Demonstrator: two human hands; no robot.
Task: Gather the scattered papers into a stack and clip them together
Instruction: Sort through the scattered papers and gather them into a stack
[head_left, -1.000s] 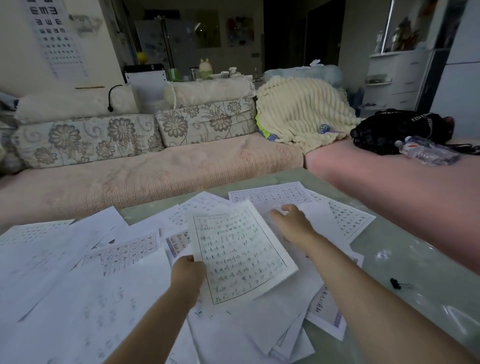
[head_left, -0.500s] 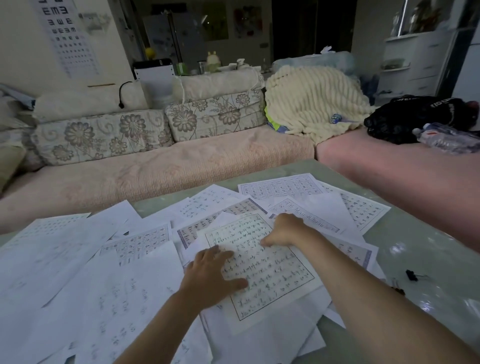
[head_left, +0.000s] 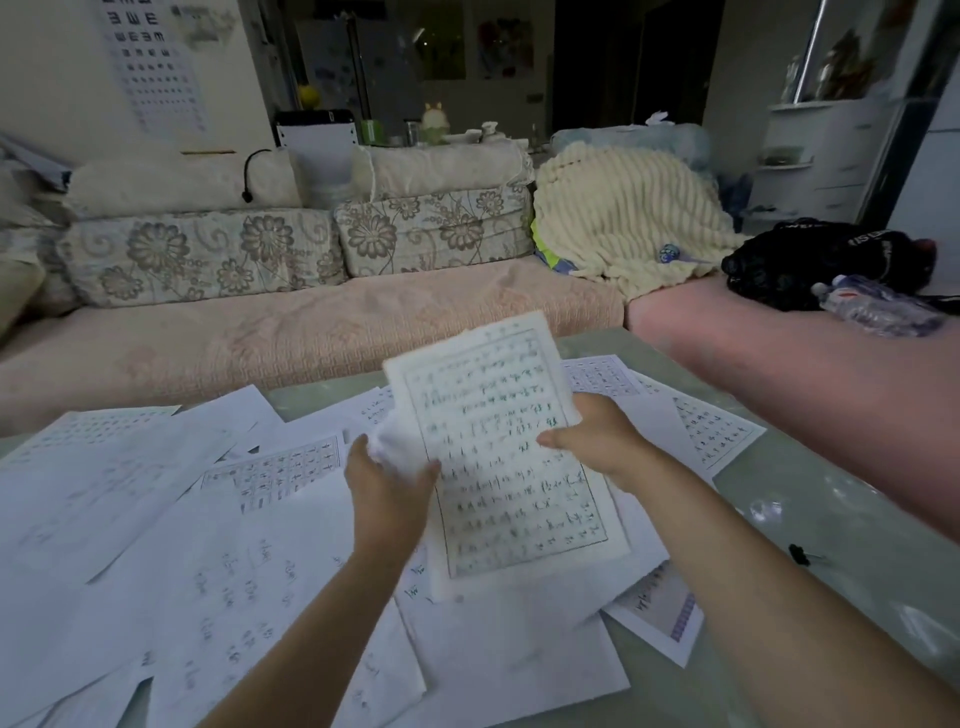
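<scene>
Now both hands pinch sheaf (head_left: 498, 457): left hand (head_left: 387, 488) left edge, right hand (head_left: 597, 441) right edge; long axis near-far. Clip (head_left: 800, 554) right, nearer right hand.

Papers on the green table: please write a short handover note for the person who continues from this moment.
Left hand and right hand both hold the white sheet with handwritten rows, lifted above the table.
Other white printed papers lie scattered on the pale green glass table.
Small black binder clip lies at the table's right, untouched.
Done: gathering begun.
Left: collect remaining sheets, square the stack, clip it.
</scene>
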